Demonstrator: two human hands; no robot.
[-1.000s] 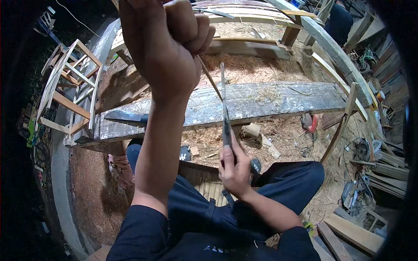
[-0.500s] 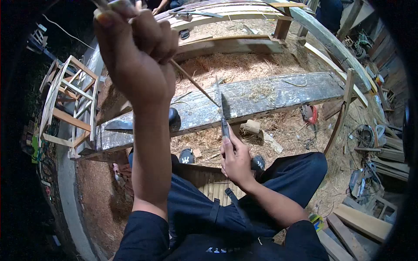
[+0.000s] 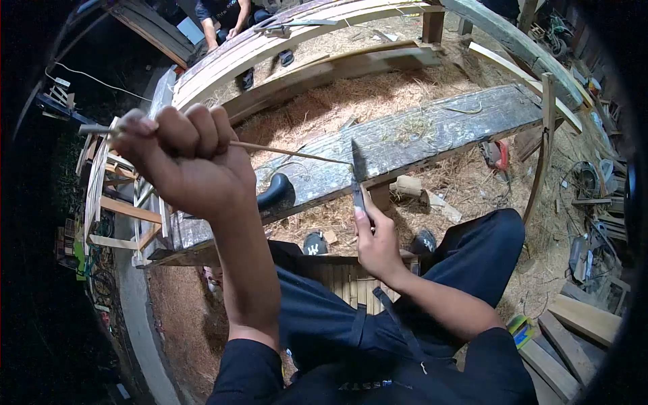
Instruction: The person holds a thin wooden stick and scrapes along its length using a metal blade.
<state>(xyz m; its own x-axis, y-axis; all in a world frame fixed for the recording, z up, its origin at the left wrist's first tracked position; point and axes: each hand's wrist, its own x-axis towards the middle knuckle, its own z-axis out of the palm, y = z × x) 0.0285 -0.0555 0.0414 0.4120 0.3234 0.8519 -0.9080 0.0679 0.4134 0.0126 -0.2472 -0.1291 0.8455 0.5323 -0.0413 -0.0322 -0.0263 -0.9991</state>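
My left hand (image 3: 192, 158) is raised over the left part of the bench, its fist closed around a thin wooden stick (image 3: 290, 152). The stick slants slightly down to the right, its far end at the knife blade; whether they touch I cannot tell. A short length pokes out on the fist's other side. My right hand (image 3: 379, 244) grips a knife (image 3: 358, 192) by its handle, blade pointing away from me over the bench edge. Between my hands, a dark curved handle (image 3: 273, 191) lies on the worn plank bench (image 3: 466, 128); my left arm hides what lies beyond it.
Wood shavings (image 3: 317, 121) cover the ground and a small heap lies on the bench. A slatted wooden frame (image 3: 128, 202) stands at the left end. A red tool (image 3: 497, 155) lies beyond the bench. Cut boards (image 3: 587, 317) are at lower right. Another person (image 3: 226, 17) sits at the back.
My left hand has come lower in view, and the stick now runs flatter instead of steeply down. My right hand keeps its hold on the knife. The view has shifted, showing more of the other person.
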